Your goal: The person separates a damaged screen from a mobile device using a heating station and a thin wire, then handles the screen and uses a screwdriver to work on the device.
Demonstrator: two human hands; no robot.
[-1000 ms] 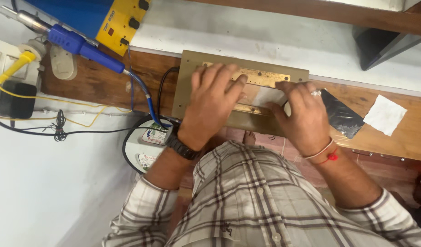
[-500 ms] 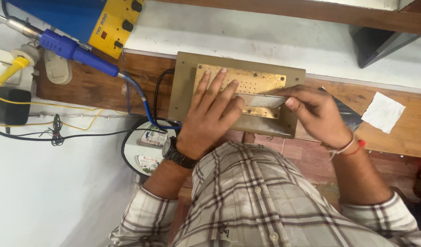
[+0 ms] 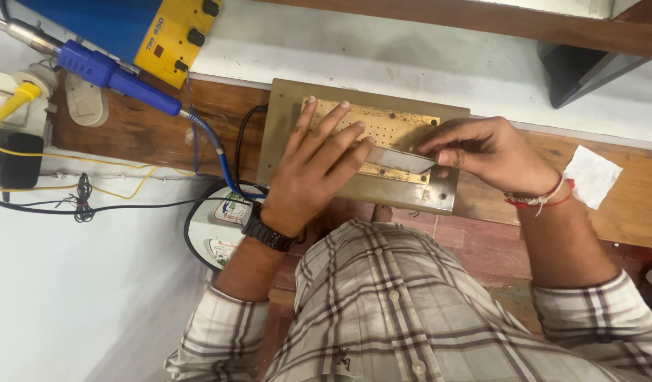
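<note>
The left hand (image 3: 308,173) lies flat with its fingers spread, palm down on the perforated brass-coloured plate (image 3: 404,127) of a flat metal box (image 3: 283,141) that sits on the wooden worktop (image 3: 142,127). A black wristwatch (image 3: 268,232) circles that wrist. The right hand (image 3: 492,152) comes in from the other side and pinches one end of a thin, pale, shiny sheet (image 3: 400,160) between thumb and fingertips; the sheet lies low across the plate, its far end reaching the left hand's fingertips, and whether it is lifted off the plate there cannot be told. Red and white threads (image 3: 542,201) are tied round the right wrist.

Both arms wear the sleeves of a checked shirt (image 3: 397,311). Just left of the box a black cable (image 3: 242,141) loops down to a round white thing (image 3: 216,226) below the edge. Further left a blue-handled tool (image 3: 117,74) rests on the wood beside a blue and yellow unit (image 3: 163,32), with yellow and black wires (image 3: 78,187) trailing over the white surface. To the right, well apart from the hand, lies a small white paper square (image 3: 591,175)
</note>
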